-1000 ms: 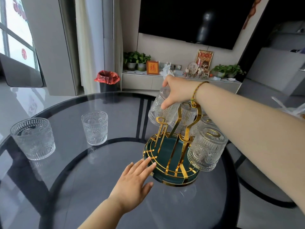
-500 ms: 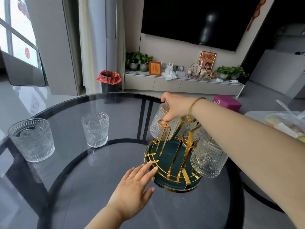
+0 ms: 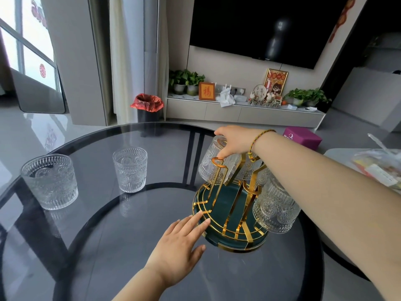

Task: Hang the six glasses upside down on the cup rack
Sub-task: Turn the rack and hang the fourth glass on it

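The cup rack [image 3: 225, 205] has gold wire arms over a round dark green base and stands right of the table's middle. My right hand [image 3: 235, 140] reaches over it and grips the base of an upside-down glass [image 3: 209, 168] at the rack's far left side. Several other embossed glasses hang inverted on the rack, the nearest [image 3: 275, 209] on its right, partly under my forearm. One gold arm [image 3: 218, 164] at the left stands bare. My left hand [image 3: 180, 242] lies flat, fingertips on the rack's rim. Two upright glasses stand at the left, one near the middle [image 3: 130, 169], one near the edge [image 3: 50, 181].
The round dark glass table [image 3: 108, 246] has a black rim and frame beneath. A second table with plastic-wrapped items [image 3: 379, 166] is at the right. A purple box [image 3: 302, 137], a bin with a red bag [image 3: 147, 107] and a TV cabinet [image 3: 238, 111] lie beyond.
My right hand has lowered the inverted glass down onto the rack's far left side. My left hand has stayed at the rack's rim. The view has shifted slightly.
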### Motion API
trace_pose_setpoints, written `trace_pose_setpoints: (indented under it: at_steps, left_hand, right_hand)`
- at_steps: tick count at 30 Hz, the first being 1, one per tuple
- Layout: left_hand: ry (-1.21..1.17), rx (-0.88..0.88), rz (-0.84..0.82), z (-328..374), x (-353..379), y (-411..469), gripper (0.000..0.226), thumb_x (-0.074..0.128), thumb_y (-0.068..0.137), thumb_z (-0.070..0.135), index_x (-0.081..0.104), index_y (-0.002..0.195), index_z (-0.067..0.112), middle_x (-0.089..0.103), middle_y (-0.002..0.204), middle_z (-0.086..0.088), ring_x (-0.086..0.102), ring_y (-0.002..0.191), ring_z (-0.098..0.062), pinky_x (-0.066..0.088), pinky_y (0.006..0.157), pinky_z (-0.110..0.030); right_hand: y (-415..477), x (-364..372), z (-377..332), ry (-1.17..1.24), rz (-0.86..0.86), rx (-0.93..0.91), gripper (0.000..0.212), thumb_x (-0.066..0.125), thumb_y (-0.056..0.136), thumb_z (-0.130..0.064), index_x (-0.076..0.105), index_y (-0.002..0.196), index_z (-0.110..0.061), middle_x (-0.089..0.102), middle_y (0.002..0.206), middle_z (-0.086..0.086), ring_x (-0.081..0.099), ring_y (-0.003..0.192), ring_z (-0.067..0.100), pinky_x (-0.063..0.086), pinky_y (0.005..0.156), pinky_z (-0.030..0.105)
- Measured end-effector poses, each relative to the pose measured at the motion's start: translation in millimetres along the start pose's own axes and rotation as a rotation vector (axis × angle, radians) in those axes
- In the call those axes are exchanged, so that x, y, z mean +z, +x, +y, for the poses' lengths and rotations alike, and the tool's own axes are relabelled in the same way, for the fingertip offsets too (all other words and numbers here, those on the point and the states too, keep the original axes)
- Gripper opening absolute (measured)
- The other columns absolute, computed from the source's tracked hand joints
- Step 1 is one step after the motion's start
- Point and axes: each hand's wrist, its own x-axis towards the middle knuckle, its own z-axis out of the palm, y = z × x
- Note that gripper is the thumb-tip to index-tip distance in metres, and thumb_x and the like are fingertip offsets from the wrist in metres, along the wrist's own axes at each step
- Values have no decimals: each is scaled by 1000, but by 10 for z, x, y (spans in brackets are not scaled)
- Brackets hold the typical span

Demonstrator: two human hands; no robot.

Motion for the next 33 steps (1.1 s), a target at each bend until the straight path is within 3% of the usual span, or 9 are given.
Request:
trace_pose_setpoints:
  at_steps: [6, 8, 11, 14, 16, 19, 22, 28, 33]
  left_hand:
    - [-13, -58, 9, 76, -108, -72, 53, 33, 93, 44, 7, 139, 37, -1, 155, 10, 4, 142, -10, 6, 116, -29]
    - [-2, -71, 51, 72, -199, -186, 54, 46, 89, 42, 24, 137, 33, 16, 153, 7, 18, 140, -12, 18, 114, -28]
    - [170, -52, 188, -16, -397, -403, 51, 83, 53, 42, 66, 99, 30, 70, 110, 6, 66, 100, -12, 55, 75, -26]
    - [230, -185, 263, -208, -509, -595, 45, 90, 40, 35, 71, 80, 27, 75, 84, 9, 71, 81, -12, 57, 57, -26]
    - [166, -284, 260, -377, -554, -735, 39, 86, 54, 25, 71, 90, 21, 74, 96, 0, 68, 94, -19, 56, 74, -30]
    - [112, -435, 254, -631, -563, -903, 36, 55, 87, 31, 52, 121, 21, 51, 133, 0, 42, 128, -21, 31, 108, -36]
    - [93, -501, 287, -747, -525, -958, 37, 51, 88, 35, 51, 122, 20, 49, 135, -1, 40, 128, -23, 28, 108, -36]
    - [138, -527, 300, -752, -515, -943, 32, 56, 85, 30, 57, 114, 17, 56, 126, -5, 46, 122, -28, 33, 105, -42]
    - [184, -475, 321, -742, -523, -927, 30, 82, 59, 16, 67, 85, 10, 71, 89, -9, 67, 85, -33, 54, 75, -48]
  right_hand:
    - [-126, -59, -67, 100, 142, 24, 62, 61, 79, -26, 32, 130, -6, 39, 139, 14, 38, 125, 28, 35, 99, 35]
    - [-177, -88, -130, 172, 233, 16, 53, 58, 81, -22, 38, 128, -8, 43, 137, 13, 40, 124, 27, 35, 99, 35]
    - [-248, -102, -309, 283, 388, -43, 39, 54, 83, -15, 47, 120, -10, 51, 130, 11, 46, 118, 24, 36, 97, 31]
    - [-303, 7, -634, 451, 510, -121, 28, 51, 82, -9, 55, 110, -8, 59, 119, 11, 52, 109, 23, 39, 91, 29]
    - [-304, 164, -913, 582, 545, -163, 23, 52, 80, -8, 59, 102, -7, 64, 109, 11, 56, 101, 24, 42, 88, 31]
    - [-208, 527, -1258, 704, 527, -179, 18, 54, 79, -9, 59, 96, -7, 66, 102, 11, 58, 95, 25, 43, 82, 29]
    - [-45, 959, -1421, 737, 467, -126, 35, 58, 78, -17, 49, 112, -9, 57, 118, 10, 51, 108, 24, 36, 83, 23]
    - [347, 1515, -1450, 815, 279, 146, 94, 68, 71, -34, 6, 138, -12, 17, 149, 10, 19, 135, 26, 21, 108, 36]
    - [704, 1652, -1560, 1012, 196, 199, 103, 72, 66, -33, 1, 138, -14, 17, 149, 10, 21, 134, 28, 23, 109, 39]
